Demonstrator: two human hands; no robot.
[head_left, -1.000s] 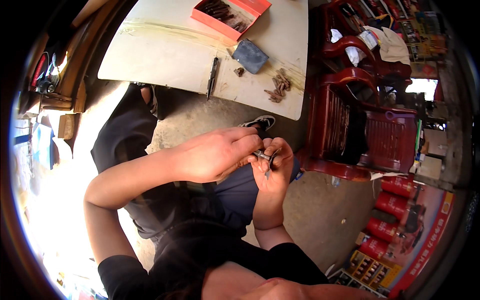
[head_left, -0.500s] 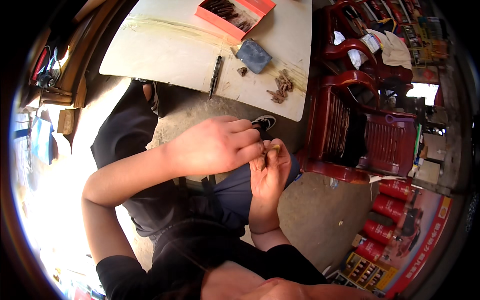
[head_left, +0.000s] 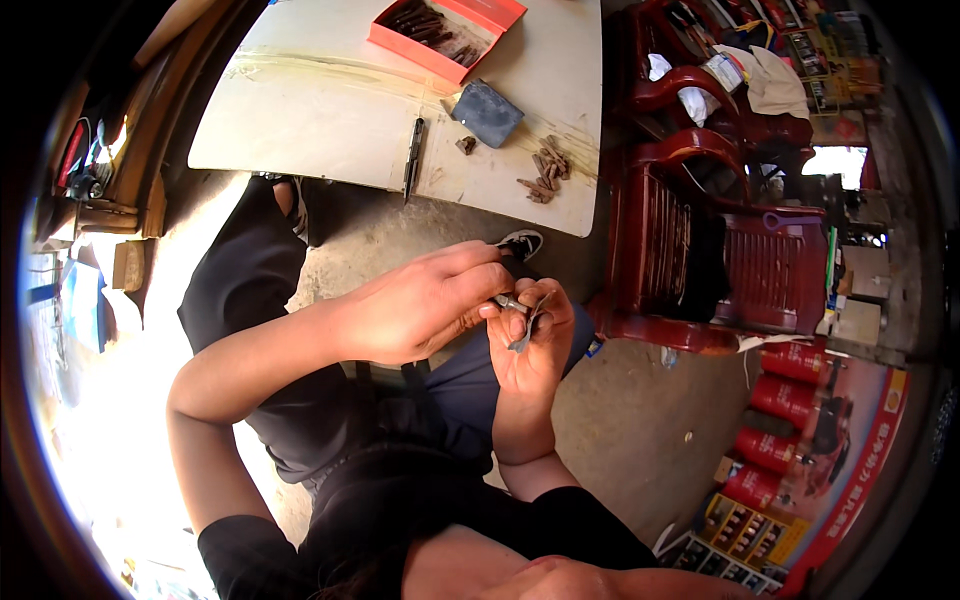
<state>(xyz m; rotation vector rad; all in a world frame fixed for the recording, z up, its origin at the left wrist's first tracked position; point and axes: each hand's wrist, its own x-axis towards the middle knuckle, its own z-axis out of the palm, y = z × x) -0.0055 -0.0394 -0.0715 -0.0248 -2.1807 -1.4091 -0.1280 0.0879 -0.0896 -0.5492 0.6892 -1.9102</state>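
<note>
White glare floods the left; the dark fisheye rim bends edges.

The right fingers [head_left: 544, 322] partly hide a small grey piece [head_left: 521, 342].

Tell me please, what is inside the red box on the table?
Inside the red box lie many dark brown, stick-like pieces, with some bottom showing. Whatever lies under the pieces is covered, and the picture's upper edge cuts off part of the box.
</note>
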